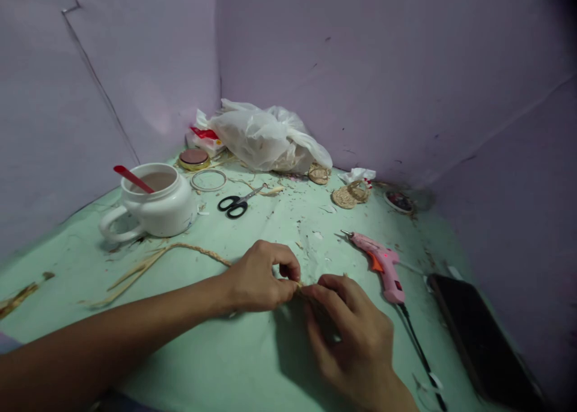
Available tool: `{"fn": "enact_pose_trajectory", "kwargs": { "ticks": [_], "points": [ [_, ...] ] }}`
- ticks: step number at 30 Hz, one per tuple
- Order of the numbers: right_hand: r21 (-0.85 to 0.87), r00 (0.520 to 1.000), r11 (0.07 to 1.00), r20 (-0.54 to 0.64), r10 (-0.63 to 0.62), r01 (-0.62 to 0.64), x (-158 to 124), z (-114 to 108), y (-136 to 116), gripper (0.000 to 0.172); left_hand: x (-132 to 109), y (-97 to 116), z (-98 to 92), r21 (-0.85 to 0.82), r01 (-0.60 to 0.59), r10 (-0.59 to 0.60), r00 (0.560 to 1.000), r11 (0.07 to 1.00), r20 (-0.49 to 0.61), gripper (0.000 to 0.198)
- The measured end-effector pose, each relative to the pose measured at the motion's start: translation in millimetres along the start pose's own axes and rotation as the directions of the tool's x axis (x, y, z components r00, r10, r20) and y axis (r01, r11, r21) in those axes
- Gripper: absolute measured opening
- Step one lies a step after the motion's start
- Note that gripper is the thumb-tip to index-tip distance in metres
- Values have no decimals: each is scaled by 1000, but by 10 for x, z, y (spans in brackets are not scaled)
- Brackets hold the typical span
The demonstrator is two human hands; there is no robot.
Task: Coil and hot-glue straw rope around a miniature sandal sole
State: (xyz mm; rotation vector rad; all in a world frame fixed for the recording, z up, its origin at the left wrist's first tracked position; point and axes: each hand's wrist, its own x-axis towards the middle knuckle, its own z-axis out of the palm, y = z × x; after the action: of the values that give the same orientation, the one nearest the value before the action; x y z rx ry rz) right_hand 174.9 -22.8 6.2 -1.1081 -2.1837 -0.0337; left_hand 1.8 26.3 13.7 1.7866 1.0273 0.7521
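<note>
A thin braided straw cord (204,251) lies in a curve on the table and passes under my left hand (262,278); its far end spreads into loose strands. Thumb and index finger of that hand pinch the straw near the middle of the view. Right beside it, my right hand (354,325) is closed on the same straw, fingertips almost touching the left ones. Most of the straw inside the right hand is hidden behind its fingers. To the right lies a pink hot glue gun (381,264) with an orange trigger and a lit red light.
Black-handled scissors (238,204) lie behind my hands. At left stands a white mug (164,207) with a red stick, near a metal ring (208,180) and round tin (193,159). A plastic bag (265,138), woven straw pieces (345,196) and dark phone (482,340) surround the work.
</note>
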Motion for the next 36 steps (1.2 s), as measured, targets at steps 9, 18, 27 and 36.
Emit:
{"fn": "enact_pose_trajectory", "kwargs": {
  "ticks": [9,18,27,36],
  "points": [
    [-29,975,975,26,221,-220,-27,-84,83,29,32,5,-5,-37,86,-86,996,996,8,5],
    [160,777,813,441,449,-561,24,-160,237,21,66,2,-121,-167,-17,46,985,986,167,39],
    [587,534,123,604,591,-800,64,-39,219,32,52,109,-227,222,-45,64,995,974,-78,28],
    [639,460,-243,722,517,-730,19,85,181,35,-19,-84,-65,536,-245,463,827,808,-320,15]
  ]
}}
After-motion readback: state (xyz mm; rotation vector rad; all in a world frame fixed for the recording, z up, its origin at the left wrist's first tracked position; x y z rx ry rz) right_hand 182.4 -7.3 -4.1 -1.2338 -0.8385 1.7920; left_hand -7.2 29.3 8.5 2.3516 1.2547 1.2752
